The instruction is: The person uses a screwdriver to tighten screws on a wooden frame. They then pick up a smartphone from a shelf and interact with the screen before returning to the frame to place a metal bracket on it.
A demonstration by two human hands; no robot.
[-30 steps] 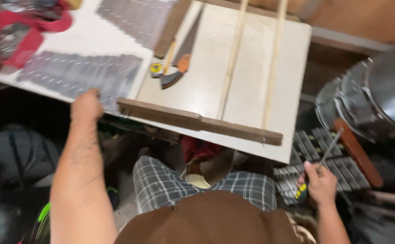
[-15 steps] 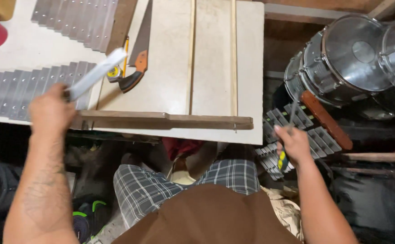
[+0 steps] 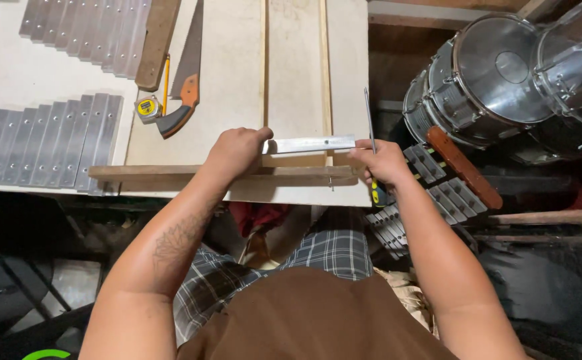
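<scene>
Pinching short flat silvery metal bar (image 3: pixel 311 144) mid-frame: left hand (image 3: pixel 236 151) closed on one end, right hand (image 3: pixel 379 162) steadying other, gripping yellow-handled screwdriver (image 3: pixel 371 143); probably stiff, light, slick; best held by ends.

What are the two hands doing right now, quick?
Left hand: closed on one end of the flat metal bar, laid across the two thin wooden strips.
Right hand: holds the bar's other end and grips a screwdriver.

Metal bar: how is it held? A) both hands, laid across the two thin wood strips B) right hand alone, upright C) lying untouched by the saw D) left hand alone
A: the left hand grips one end of the metal bar, the right hand the other, and it lies across the wood strips.
</scene>
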